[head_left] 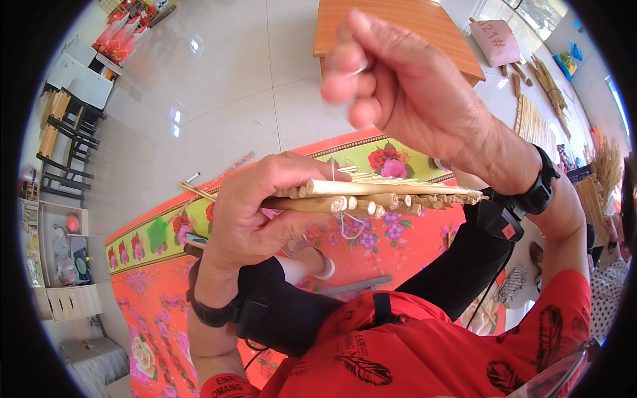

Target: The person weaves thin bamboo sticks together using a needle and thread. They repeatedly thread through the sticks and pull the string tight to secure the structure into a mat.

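Note:
My left hand [249,212] is wrapped round a row of pale, dry plant stalks [371,200], held level over my lap. Their cut ends face me and stretch to the right, out of the grip. A thin white string [352,227] passes round the stalks near the fingers, with a loose loop hanging below. Above and to the right, my right hand [415,89] is raised away from the stalks. Its fingers are curled in with the thumb against the index finger, slightly blurred. Whatever it may pinch is too small to make out.
A red floral cloth [162,331] covers the floor under me, with a grey flat bar [355,285] lying on it. Ahead stands an orange-brown wooden table [411,23]. More stalk bundles [549,89] lie at the right, near another person [610,292]; shelves [63,219] line the left.

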Available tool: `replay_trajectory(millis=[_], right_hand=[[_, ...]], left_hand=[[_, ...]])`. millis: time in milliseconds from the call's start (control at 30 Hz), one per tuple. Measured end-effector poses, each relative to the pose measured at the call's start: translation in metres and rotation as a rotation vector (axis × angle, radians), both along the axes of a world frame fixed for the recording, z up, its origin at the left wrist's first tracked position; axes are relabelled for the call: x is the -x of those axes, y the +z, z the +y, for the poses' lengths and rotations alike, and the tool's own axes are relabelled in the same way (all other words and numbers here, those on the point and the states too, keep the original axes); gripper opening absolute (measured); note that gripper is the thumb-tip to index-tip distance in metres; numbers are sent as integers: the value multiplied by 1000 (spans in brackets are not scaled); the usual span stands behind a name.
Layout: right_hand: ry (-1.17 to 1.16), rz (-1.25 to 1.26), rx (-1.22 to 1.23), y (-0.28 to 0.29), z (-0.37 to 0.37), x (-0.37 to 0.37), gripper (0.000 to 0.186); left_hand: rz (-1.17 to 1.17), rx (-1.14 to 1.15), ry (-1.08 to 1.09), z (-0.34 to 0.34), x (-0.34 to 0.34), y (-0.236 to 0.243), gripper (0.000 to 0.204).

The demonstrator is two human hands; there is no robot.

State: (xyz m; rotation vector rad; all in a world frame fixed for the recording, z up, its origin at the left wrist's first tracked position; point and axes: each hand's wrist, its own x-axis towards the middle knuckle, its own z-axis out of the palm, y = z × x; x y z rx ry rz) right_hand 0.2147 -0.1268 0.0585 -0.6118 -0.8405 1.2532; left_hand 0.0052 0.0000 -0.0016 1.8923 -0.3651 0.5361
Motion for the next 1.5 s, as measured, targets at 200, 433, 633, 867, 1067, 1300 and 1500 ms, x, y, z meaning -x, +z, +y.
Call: replay_trajectory(millis=[200, 433, 633, 867, 1067, 1300, 1500], right_hand=[[-491, -456, -164, -19, 23, -36, 24], [-552, -1246, 97, -57, 0, -53, 14], [-508, -1654, -201, -64, 5, -59, 10], [-638, -1944, -535, -81, 22, -83, 17], [-605, -2022, -431, -91, 22, -102, 22], [-612, -1982, -463, -85, 16, -97, 23], [-677, -1972, -489, -89, 20, -99, 17]], left_hand=[[11, 16, -22, 1, 2, -2, 27], [54, -23, 47, -2, 0, 3, 28], [34, -118, 58, -2, -3, 6, 35], [1, -197, 180, -8, -6, 8, 37], [-4, -156, 170, -6, -7, 7, 36], [16, -179, 124, -6, -6, 9, 35], [57, -116, 138, -4, -3, 5, 34]])
